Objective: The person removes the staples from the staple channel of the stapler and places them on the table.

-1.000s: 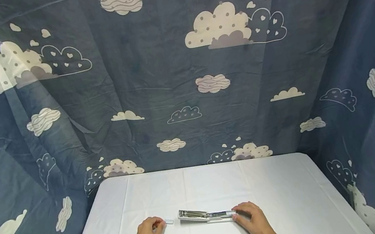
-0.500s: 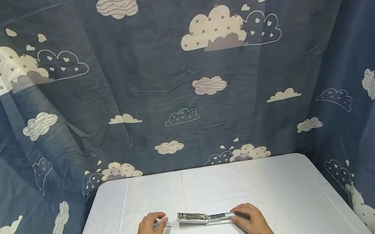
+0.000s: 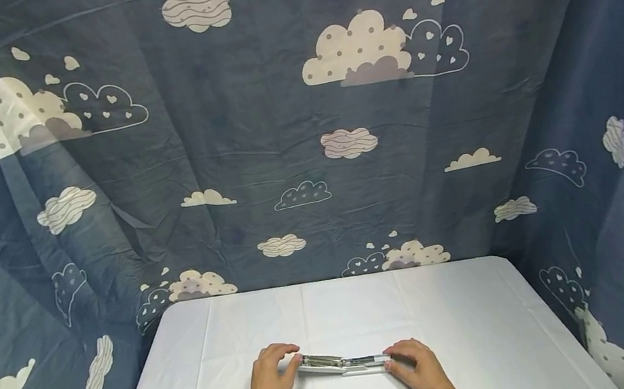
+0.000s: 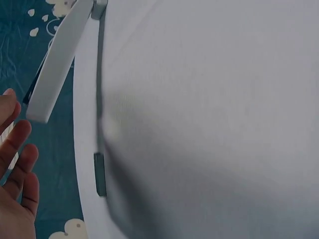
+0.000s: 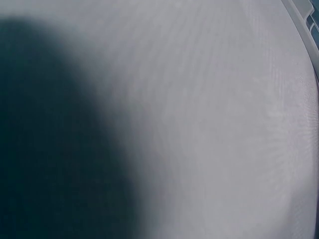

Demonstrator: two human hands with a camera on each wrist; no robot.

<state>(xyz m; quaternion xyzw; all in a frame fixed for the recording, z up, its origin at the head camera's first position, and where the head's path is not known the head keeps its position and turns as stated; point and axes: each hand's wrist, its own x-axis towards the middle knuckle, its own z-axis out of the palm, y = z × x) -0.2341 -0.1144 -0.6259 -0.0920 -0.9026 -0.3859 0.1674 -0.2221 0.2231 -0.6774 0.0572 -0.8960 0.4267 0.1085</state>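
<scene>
A white stapler (image 3: 322, 364) is folded open on the white table, its metal inside facing up and its left arm tilted up. My right hand (image 3: 422, 372) pinches the stapler's right end between thumb and fingers. At the raised left end, my left hand (image 3: 271, 380) holds thumb and fingers apart around the tip. In the left wrist view, the left fingers (image 4: 17, 149) are loosely bent beside the stapler's raised arm (image 4: 57, 62), and contact cannot be made out. Below that arm lies a small grey bar, likely a staple strip (image 4: 100, 174), hidden behind my left hand in the head view.
The table (image 3: 356, 311) has a white cover with faint creases. Dark blue cloth (image 3: 251, 129) with cloud prints hangs behind it and on both sides. Mostly blurred white surface and dark shadow fill the right wrist view.
My left hand has let go of the small grey bar and moved right to the stapler's raised end. The right hand and stapler have stayed nearly in place.
</scene>
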